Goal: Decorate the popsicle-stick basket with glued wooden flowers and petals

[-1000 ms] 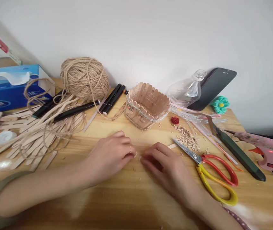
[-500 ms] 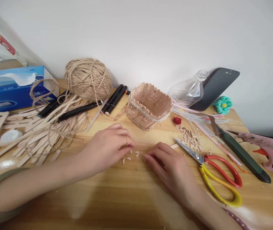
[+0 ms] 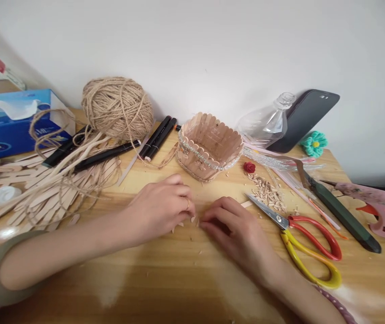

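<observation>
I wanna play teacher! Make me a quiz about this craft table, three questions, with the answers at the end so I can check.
1. True or false: the ring is on the right hand.
2. Pick one: what colours are the handles of the scissors?
A. Blue and white
B. Red and yellow
C. Green and pink
3. Short answer: what little things lie on the table right by the left hand?

Key:
1. False; it is on the left hand.
2. B.
3. Small pale chips; they look like wood.
</observation>
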A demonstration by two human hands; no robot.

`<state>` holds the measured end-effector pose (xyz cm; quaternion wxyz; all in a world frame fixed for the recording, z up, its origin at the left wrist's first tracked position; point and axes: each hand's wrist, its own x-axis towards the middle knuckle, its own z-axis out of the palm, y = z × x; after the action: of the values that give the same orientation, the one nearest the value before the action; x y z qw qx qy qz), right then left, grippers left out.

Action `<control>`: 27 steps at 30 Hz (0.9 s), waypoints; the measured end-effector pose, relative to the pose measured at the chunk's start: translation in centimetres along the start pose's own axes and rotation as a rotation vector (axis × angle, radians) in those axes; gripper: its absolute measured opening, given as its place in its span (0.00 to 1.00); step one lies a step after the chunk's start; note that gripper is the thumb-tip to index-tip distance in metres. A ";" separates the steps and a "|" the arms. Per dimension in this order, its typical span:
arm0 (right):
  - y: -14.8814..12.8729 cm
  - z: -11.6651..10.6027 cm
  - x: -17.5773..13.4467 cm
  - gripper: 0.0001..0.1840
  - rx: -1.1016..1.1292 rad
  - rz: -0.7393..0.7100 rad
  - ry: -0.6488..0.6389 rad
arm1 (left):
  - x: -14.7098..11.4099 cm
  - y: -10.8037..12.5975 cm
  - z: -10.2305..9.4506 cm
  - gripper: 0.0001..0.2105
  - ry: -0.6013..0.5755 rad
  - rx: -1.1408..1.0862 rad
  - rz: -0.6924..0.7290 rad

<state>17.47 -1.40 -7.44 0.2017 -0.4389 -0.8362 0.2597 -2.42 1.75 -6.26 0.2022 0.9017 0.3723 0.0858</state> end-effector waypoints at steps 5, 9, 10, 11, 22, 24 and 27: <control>-0.1 0.1 -0.3 0.06 -0.012 0.017 0.019 | -0.1 0.1 0.3 0.09 0.013 0.010 0.010; -0.2 0.5 -0.2 0.06 -0.023 -0.004 0.058 | -0.1 0.4 0.6 0.09 0.007 0.038 0.019; -0.2 0.5 -0.2 0.06 -0.024 -0.008 0.067 | -0.1 0.4 0.6 0.09 0.013 0.039 0.019; -0.3 0.6 -0.2 0.06 -0.023 -0.010 0.075 | -0.1 0.4 0.7 0.09 0.021 0.038 0.019; -0.4 1.0 -0.3 0.07 -0.016 -0.002 0.090 | -0.4 0.4 0.7 0.09 0.078 0.019 0.012; -0.4 1.1 -0.2 0.07 -0.016 -0.001 0.089 | -0.4 0.4 0.7 0.09 0.084 0.023 0.021; -0.5 1.1 -0.2 0.07 -0.017 -0.004 0.090 | -0.4 0.3 0.8 0.09 0.090 0.010 0.039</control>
<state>16.66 -2.04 -8.03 0.2361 -0.4501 -0.8293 0.2320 -2.26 0.99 -6.85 0.1791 0.9050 0.3639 0.1283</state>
